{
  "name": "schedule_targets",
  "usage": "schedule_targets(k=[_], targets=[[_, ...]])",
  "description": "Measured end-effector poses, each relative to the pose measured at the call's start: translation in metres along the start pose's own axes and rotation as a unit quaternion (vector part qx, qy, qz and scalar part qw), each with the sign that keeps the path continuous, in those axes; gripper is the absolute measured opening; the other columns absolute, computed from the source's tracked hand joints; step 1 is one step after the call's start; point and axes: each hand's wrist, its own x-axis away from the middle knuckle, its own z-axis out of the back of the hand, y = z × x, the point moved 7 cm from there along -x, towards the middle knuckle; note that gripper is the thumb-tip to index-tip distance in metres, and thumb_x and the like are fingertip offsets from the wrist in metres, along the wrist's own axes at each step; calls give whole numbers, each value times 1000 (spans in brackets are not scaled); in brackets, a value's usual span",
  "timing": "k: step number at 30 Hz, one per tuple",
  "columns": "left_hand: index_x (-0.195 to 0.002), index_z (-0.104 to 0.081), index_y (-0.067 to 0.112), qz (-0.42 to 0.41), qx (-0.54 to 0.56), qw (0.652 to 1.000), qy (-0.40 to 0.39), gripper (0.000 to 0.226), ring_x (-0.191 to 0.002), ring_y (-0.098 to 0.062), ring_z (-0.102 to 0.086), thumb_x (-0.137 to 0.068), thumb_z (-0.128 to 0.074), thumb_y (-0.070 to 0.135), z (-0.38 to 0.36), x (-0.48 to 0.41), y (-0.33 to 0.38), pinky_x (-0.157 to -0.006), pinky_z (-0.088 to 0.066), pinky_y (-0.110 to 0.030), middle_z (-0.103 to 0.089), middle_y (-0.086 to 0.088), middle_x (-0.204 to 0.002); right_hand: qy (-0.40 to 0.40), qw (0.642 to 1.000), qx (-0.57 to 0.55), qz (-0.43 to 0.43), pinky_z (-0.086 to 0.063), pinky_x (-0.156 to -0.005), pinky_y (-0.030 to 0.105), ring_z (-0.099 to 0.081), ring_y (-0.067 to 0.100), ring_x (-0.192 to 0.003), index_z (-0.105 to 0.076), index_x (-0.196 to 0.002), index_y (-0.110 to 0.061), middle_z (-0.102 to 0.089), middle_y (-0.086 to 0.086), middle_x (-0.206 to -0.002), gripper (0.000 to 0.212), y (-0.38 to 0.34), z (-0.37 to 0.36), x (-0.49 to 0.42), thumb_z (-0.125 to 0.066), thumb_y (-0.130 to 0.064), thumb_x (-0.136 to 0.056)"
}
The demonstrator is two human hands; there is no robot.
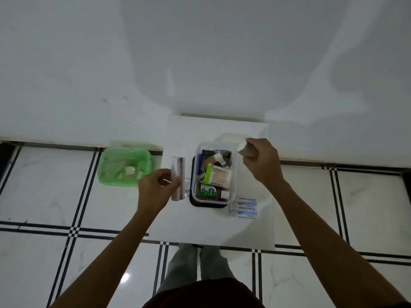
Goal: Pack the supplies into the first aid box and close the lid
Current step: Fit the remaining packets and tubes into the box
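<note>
A clear plastic first aid box (195, 174) stands open on a small white table (211, 227), resting on a dark lid (193, 202). Inside lie a pack of cotton swabs (219, 177), a brown antiseptic bottle (212, 192) with a green label, and dark sachets (216, 155). My left hand (155, 188) grips a flat white and grey carton (179, 172) just left of the box. My right hand (263, 163) holds a brownish roll (244, 150) above the box's far right corner. Blue and white bandage packets (245, 207) lie on the table to the box's right.
A green plastic basket (124, 166) with scraps of paper stands on the tiled floor to the left of the table. A white wall rises behind the table. My legs show below the table's near edge.
</note>
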Motion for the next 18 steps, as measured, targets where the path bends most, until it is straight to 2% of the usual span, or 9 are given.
schedule_targets(k=[2,5,8,10,12,14,18], targets=[[-86,-72,12,-9,13,1000,0,14,-61,-7,-64,-74,-76,19,-12,-11,18,-58,-53,-14,-68,2,-69,-40,998,-26,33,-43,-81,26,-57,22,-94,-59,-117,-4,-59,17,-108,50,-23,-7,-10,-71,-3,-68],[-82,-72,9,-24,-4,1000,-9,17,-61,-14,-65,-73,-77,23,-33,-26,35,-61,-55,-27,-68,-1,-68,-108,992,-51,40,-46,-85,27,-56,20,-97,-58,-118,-8,-59,13,-109,52,-47,-28,-21,-73,-2,-68],[-79,-71,4,-26,-47,998,-33,37,-62,-21,-62,-69,-69,40,-52,-35,41,-62,-51,-34,-68,-7,-67,-143,987,-57,47,-49,-87,33,-58,23,-99,-58,-115,-8,-59,12,-109,49,-56,-49,-23,-72,0,-68],[-77,-69,0,-19,-80,995,-47,43,-62,-24,-59,-68,-67,42,-62,-37,41,-61,-48,-38,-69,-16,-70,-157,986,-36,48,-51,-84,36,-58,25,-97,-59,-112,-8,-59,12,-107,45,-53,-60,-22,-69,1,-68],[-82,-66,-3,-9,-108,992,-57,36,-65,-21,-53,-74,-71,31,-69,-38,38,-60,-43,-36,-67,-18,-74,-186,982,0,43,-51,-83,38,-57,27,-97,-60,-111,-7,-59,12,-108,43,-48,-69,-16,-65,2,-69],[-93,-64,-3,-9,-128,990,-57,34,-72,-20,-49,-77,-71,27,-73,-37,35,-62,-38,-32,-61,-13,-78,-205,977,36,38,-50,-83,39,-56,29,-101,-58,-113,-7,-58,13,-112,42,-43,-76,-8,-61,0,-72],[-112,-56,7,-29,-146,988,-52,44,-83,-23,-56,-80,-70,33,-78,-39,28,-66,-39,-30,-61,-11,-91,-203,976,78,23,-46,-90,40,-49,30,-116,-57,-119,-7,-59,13,-123,38,-39,-78,-2,-55,-7,-82]])
